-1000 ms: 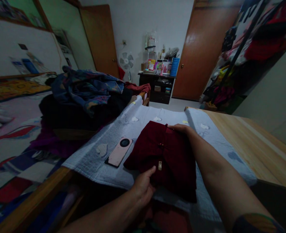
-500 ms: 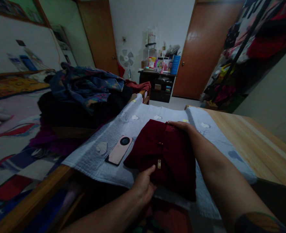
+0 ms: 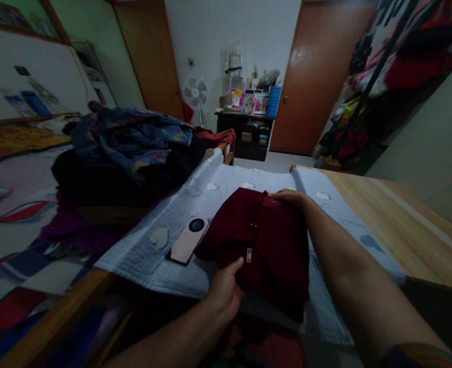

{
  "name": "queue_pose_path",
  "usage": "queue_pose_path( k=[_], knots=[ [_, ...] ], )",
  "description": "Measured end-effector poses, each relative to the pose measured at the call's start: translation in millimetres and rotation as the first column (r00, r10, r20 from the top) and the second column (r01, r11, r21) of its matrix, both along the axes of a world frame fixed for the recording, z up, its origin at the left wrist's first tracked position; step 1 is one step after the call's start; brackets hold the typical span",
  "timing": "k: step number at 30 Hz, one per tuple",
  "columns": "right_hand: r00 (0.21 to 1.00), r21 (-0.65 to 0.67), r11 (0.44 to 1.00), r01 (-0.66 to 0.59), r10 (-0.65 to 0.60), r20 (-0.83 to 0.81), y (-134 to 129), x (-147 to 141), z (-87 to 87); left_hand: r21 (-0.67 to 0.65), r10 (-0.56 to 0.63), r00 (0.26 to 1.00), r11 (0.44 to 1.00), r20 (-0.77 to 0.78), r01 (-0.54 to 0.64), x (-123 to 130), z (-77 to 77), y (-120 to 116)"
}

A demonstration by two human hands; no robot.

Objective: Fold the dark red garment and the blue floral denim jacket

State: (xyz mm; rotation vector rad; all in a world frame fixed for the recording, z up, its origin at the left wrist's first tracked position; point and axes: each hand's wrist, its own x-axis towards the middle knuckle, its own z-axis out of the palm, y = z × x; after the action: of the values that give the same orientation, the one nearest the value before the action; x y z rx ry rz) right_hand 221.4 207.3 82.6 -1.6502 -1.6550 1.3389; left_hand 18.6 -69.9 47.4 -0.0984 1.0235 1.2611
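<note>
A folded dark red garment, with a small tan tag on its front, lies on a light blue cloth. My left hand grips its near left edge, thumb on top beside the tag and fingers tucked underneath. At the far edge, by the collar, my right hand holds the garment; its fingertips are partly hidden against the fabric. Just left of the garment a pink phone with a round black camera rests back side up on the cloth.
A tall heap of clothes sits on the bed at left, behind a wooden bed rail. To the right is a wooden board surface. A dark cabinet, a white fan and hanging clothes stand farther back.
Both hands keep their hold on the garment. Its near edge hangs slightly lower on the right, and my left thumb is closer to the tag. The camera view has shifted a little.
</note>
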Motion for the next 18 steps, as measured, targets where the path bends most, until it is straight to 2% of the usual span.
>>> queue_pose_path(
  k=[3,6,11,15,18],
  knots=[
    [0.997,-0.150,0.989,-0.010,0.021,0.077,-8,8,3.5,0.024,-0.013,0.999,1.000,-0.053,0.014,-10,5.6,8],
    [0.998,-0.191,0.981,0.023,-0.011,0.064,-23,19,5.9,0.068,-0.033,0.995,0.997,-0.093,0.039,-21,11.5,17],
    [0.994,-0.284,0.952,0.112,-0.109,0.026,-52,37,7.8,0.108,-0.153,0.966,0.978,-0.208,0.178,-45,18.8,40],
    [0.991,-0.292,0.947,0.134,-0.130,0.033,-70,47,5.0,0.141,-0.210,0.928,0.954,-0.309,0.263,-72,18.3,67],
    [0.992,-0.278,0.954,0.115,-0.123,-0.009,-80,53,-3.5,0.126,-0.237,0.927,0.951,-0.291,0.283,-89,14.5,87]
  ],
)
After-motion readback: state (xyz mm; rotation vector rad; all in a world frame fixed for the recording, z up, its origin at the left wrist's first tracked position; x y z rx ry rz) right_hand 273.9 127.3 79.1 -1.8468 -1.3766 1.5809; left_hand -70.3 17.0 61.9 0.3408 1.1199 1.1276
